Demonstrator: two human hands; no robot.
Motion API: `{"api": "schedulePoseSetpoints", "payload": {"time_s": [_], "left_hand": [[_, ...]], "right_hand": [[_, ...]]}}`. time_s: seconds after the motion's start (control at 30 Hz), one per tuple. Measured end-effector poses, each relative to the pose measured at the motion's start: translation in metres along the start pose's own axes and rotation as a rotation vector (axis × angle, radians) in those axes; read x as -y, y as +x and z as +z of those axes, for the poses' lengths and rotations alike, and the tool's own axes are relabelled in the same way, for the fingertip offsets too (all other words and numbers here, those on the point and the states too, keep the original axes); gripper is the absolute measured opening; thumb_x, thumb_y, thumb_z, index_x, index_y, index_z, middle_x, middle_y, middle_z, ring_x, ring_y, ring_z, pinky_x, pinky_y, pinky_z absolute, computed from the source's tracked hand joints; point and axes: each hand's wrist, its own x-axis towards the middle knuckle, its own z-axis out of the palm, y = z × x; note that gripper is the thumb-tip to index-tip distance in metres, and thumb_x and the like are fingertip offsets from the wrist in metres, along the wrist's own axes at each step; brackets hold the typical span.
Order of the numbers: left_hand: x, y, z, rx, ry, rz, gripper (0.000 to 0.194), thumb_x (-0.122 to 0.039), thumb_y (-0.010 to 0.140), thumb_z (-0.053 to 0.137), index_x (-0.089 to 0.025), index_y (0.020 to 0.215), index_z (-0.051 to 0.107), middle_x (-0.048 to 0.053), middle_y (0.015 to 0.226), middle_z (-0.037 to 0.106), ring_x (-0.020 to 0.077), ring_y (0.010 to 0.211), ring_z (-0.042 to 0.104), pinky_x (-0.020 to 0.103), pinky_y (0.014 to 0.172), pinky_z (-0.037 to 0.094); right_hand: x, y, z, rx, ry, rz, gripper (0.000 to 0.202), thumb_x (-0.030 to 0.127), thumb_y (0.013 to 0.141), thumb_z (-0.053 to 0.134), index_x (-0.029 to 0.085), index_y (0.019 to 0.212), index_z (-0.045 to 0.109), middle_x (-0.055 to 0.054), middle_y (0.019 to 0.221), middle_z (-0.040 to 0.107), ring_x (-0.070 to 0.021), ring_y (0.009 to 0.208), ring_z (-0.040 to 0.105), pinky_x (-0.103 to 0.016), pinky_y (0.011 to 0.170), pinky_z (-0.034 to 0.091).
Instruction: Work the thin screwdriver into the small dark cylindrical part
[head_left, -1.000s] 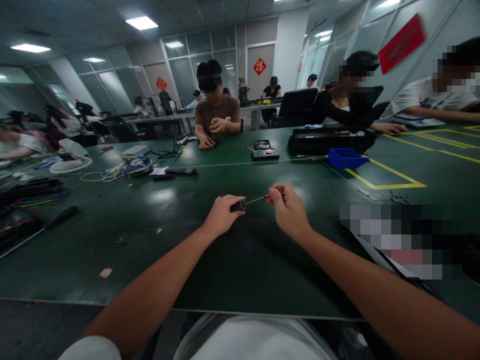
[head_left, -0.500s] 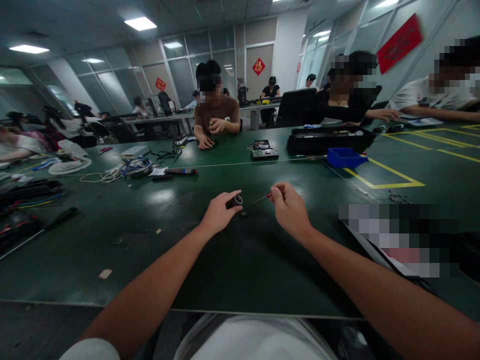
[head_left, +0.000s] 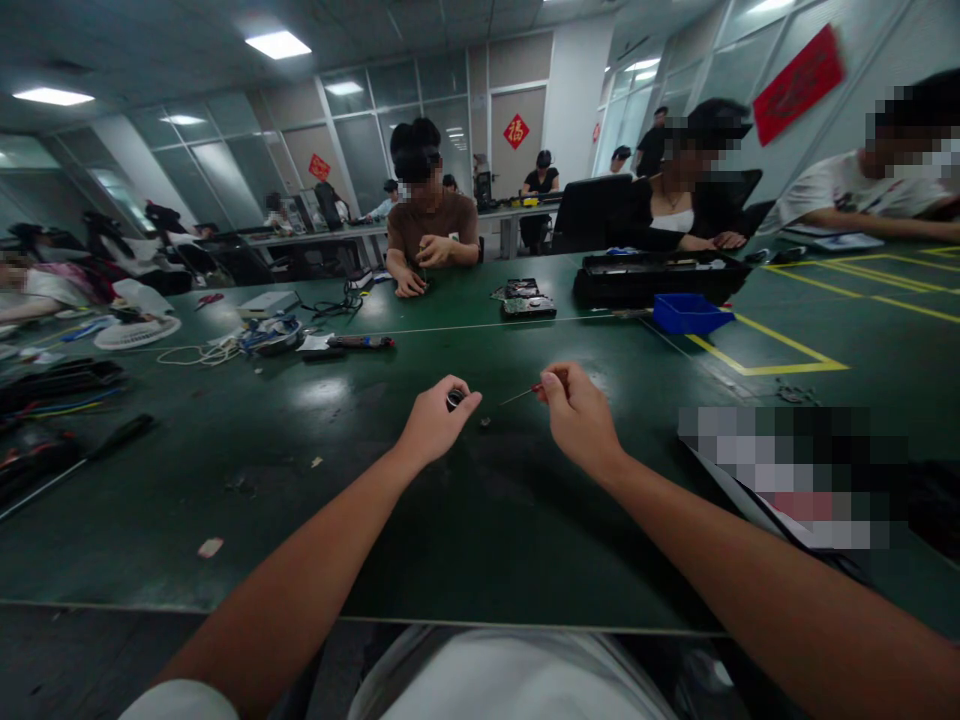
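My left hand [head_left: 435,422] is closed around a small dark round part [head_left: 454,400] with a bright metal ring at its rim; the fingers hide most of it, and its exact kind does not show. In my right hand [head_left: 576,412] a thin screwdriver [head_left: 517,396] is pinched by its red handle. Its slim shaft points left toward the left hand, and the tip is apart from the round part. Below the tip, a tiny dark piece [head_left: 485,422] lies on the green table [head_left: 480,520].
Ahead lies an opened device with a circuit board [head_left: 529,306]. To its right are a long black housing [head_left: 652,280] and a blue bin [head_left: 690,314]. A dark cylindrical tool [head_left: 364,342] and cables [head_left: 274,335] lie left. A person [head_left: 431,225] works across the table.
My left hand has turned and drawn slightly left, and its fingers now cover more of the round part. The screwdriver has barely moved. A co-worker's arm at the right has drawn back.
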Motion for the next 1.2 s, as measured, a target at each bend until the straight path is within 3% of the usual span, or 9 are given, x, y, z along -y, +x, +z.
{"api": "schedulePoseSetpoints", "payload": {"time_s": [0.1, 0.3, 0.43, 0.57, 0.7, 0.8, 0.9, 1.03, 1.2], "left_hand": [[0.001, -0.002, 0.005, 0.13, 0.239, 0.139, 0.022, -0.036, 0.093, 0.055, -0.021, 0.099, 0.069, 0.008, 0.099, 0.069, 0.0238, 0.094, 0.063, 0.038, 0.088, 0.049], [0.012, 0.004, 0.022, 0.303, 0.448, 0.172, 0.03, -0.038, 0.092, 0.059, -0.022, 0.112, 0.073, 0.011, 0.103, 0.066, 0.0276, 0.097, 0.065, 0.038, 0.088, 0.051], [0.013, 0.006, 0.02, 0.322, 0.439, 0.199, 0.027, -0.036, 0.094, 0.053, -0.022, 0.103, 0.075, 0.01, 0.099, 0.068, 0.0252, 0.092, 0.065, 0.036, 0.087, 0.05], [0.011, 0.008, 0.002, 0.238, 0.308, 0.128, 0.028, -0.039, 0.094, 0.053, -0.023, 0.103, 0.074, 0.008, 0.1, 0.072, 0.0248, 0.091, 0.066, 0.036, 0.086, 0.05], [0.014, 0.015, -0.028, 0.071, 0.04, -0.097, 0.025, -0.034, 0.09, 0.057, -0.021, 0.102, 0.075, 0.007, 0.092, 0.072, 0.0197, 0.076, 0.064, 0.031, 0.072, 0.05], [0.019, 0.019, -0.057, -0.085, -0.305, -0.294, 0.026, -0.03, 0.087, 0.056, -0.018, 0.103, 0.073, 0.005, 0.086, 0.068, 0.0133, 0.061, 0.056, 0.024, 0.054, 0.041], [0.025, 0.017, -0.091, -0.277, -0.607, -0.398, 0.02, -0.028, 0.084, 0.059, -0.015, 0.096, 0.067, 0.003, 0.081, 0.061, 0.0107, 0.056, 0.052, 0.021, 0.047, 0.035], [0.036, 0.003, -0.141, -0.521, -0.732, -0.507, 0.008, -0.018, 0.086, 0.056, -0.013, 0.088, 0.061, 0.002, 0.075, 0.055, 0.0113, 0.054, 0.049, 0.023, 0.046, 0.035], [0.068, -0.028, -0.206, -0.755, -0.713, -0.59, 0.016, -0.008, 0.085, 0.045, -0.012, 0.089, 0.06, 0.002, 0.074, 0.052, 0.0119, 0.057, 0.048, 0.022, 0.05, 0.039]], "right_hand": [[0.0, 0.0, 0.0, -0.005, 0.002, 0.0, 0.017, 0.039, 0.098, 0.045, 0.026, 0.092, 0.055, -0.005, 0.08, 0.068, -0.0239, 0.077, 0.064, -0.038, 0.071, 0.045], [0.002, 0.0, -0.001, 0.001, 0.013, -0.004, 0.018, 0.039, 0.097, 0.045, 0.026, 0.091, 0.055, -0.005, 0.08, 0.068, -0.0241, 0.076, 0.064, -0.037, 0.071, 0.044], [0.003, 0.0, -0.001, 0.0, 0.012, -0.004, 0.017, 0.039, 0.098, 0.045, 0.026, 0.093, 0.055, -0.005, 0.081, 0.068, -0.0244, 0.077, 0.064, -0.037, 0.071, 0.044], [0.001, 0.0, -0.001, 0.008, -0.001, -0.006, 0.018, 0.039, 0.098, 0.044, 0.026, 0.093, 0.055, -0.005, 0.08, 0.068, -0.0243, 0.078, 0.064, -0.037, 0.071, 0.044], [0.0, 0.0, -0.002, 0.027, 0.006, -0.002, 0.018, 0.039, 0.099, 0.044, 0.025, 0.094, 0.055, -0.005, 0.081, 0.068, -0.0244, 0.079, 0.065, -0.037, 0.072, 0.045], [-0.001, 0.0, -0.002, 0.032, 0.008, -0.004, 0.018, 0.038, 0.099, 0.043, 0.025, 0.094, 0.055, -0.005, 0.084, 0.068, -0.0241, 0.08, 0.065, -0.037, 0.072, 0.045], [-0.002, 0.001, -0.001, 0.015, 0.001, -0.008, 0.018, 0.038, 0.098, 0.044, 0.024, 0.094, 0.055, -0.006, 0.082, 0.069, -0.0241, 0.08, 0.066, -0.037, 0.071, 0.045], [-0.004, 0.002, 0.0, 0.01, -0.014, -0.009, 0.019, 0.038, 0.097, 0.044, 0.024, 0.094, 0.056, -0.006, 0.081, 0.069, -0.0244, 0.078, 0.066, -0.036, 0.07, 0.046], [-0.005, 0.001, 0.0, 0.021, -0.01, -0.015, 0.019, 0.038, 0.098, 0.044, 0.024, 0.095, 0.057, -0.006, 0.082, 0.069, -0.024, 0.079, 0.066, -0.036, 0.071, 0.047]]}}
